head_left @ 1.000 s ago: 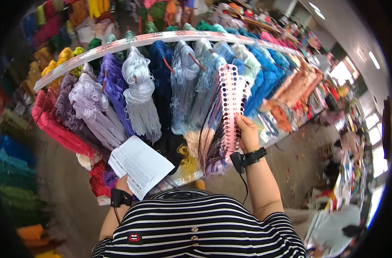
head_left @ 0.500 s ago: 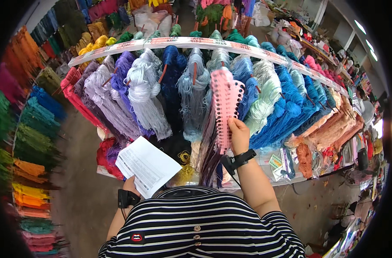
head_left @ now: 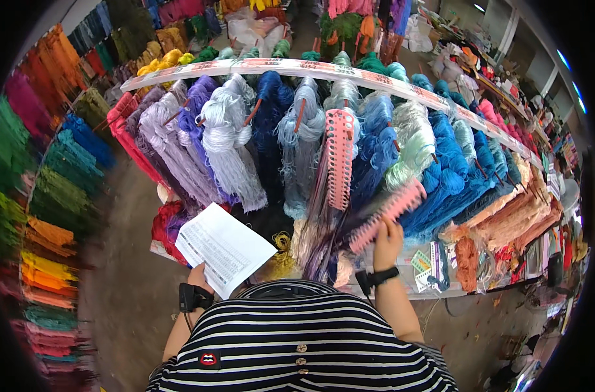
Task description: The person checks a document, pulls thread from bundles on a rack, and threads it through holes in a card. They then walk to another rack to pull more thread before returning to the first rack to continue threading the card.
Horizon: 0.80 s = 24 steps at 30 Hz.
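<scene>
- The right hand (head_left: 387, 245) has a narrow pinch on one punched pink strip (head_left: 397, 206), tilted up to the right; gripping its lower edge probably keeps its row of holes and dark threads clear of the fingers.
- The left hand (head_left: 198, 277) pinches the near corner of a printed sheet (head_left: 227, 248), which slants away up and right of that grip, presumably so the text stays readable.
- Up and left of the right grip, a second pink strip (head_left: 340, 160) stands nearly upright before the skeins, seemingly hung there so its long threads (head_left: 323, 209) fall straight; what bears it is hidden.
- Beyond both grips runs a white rail (head_left: 297, 67), with skeins below it on reddish pegs, likely to keep colours apart.
- Counts: two pink strips, one held; one sheet; two black wristbands (head_left: 376, 278), one behind each grip; about seven skeins left of the upright strip.
</scene>
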Motion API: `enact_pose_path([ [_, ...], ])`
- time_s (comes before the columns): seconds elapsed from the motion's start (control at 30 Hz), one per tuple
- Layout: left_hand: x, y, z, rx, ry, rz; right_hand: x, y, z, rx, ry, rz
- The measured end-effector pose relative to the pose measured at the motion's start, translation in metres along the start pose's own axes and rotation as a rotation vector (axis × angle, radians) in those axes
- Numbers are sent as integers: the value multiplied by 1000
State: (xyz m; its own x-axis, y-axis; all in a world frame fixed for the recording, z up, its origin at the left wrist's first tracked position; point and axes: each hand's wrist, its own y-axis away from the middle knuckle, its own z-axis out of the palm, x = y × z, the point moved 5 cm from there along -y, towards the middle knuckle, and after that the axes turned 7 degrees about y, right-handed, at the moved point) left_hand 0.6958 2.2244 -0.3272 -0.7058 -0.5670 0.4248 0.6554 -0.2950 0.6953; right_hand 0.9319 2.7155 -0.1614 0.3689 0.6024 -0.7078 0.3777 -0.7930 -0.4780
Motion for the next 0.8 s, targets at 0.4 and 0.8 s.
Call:
enact_pose_path([
  [0.4,11,8,21,-146,-119,29,-76,-28,-29,-90,-431,-85],
  [0.8,9,6,7,19,-124,243,-54,-75,17,-97,-654,-59],
])
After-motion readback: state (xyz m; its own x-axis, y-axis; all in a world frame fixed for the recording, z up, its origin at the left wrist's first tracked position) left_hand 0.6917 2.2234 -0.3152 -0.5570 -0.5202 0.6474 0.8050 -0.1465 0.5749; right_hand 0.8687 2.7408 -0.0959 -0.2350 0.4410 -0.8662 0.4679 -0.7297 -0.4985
